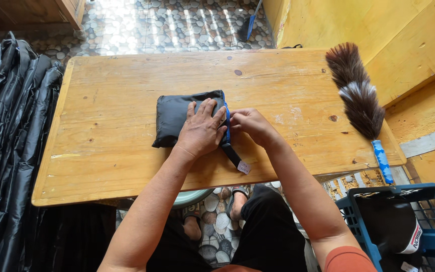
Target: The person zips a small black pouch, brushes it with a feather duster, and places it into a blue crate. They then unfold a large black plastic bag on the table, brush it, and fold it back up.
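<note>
Here your left hand (201,130) lies flat, fingers spread, on top of a folded black pouch (177,118) in the middle of the wooden bench (127,166). Your right hand (250,126) is closed in a pinch at the right edge of the pouch, where a thin blue trim (227,123) runs along the side. A black strap with a small white tag (243,167) hangs from that edge toward you.

The pouch looks soft and light, made of thin, smooth fabric, so I judge it will slip and spring open when the pressure goes away. It is not fragile, and you can press it firmly. The best places to hold seem to be the trimmed edge and the strap, because the cloth there is doubled and stiffer; the flat middle gives little to grip.

A feather duster (357,90) with a blue handle lies at the right end of the bench, well apart from the pouch. Black plastic sheets (6,126) hang at the left, and a blue crate (429,221) stands low at the right.
</note>
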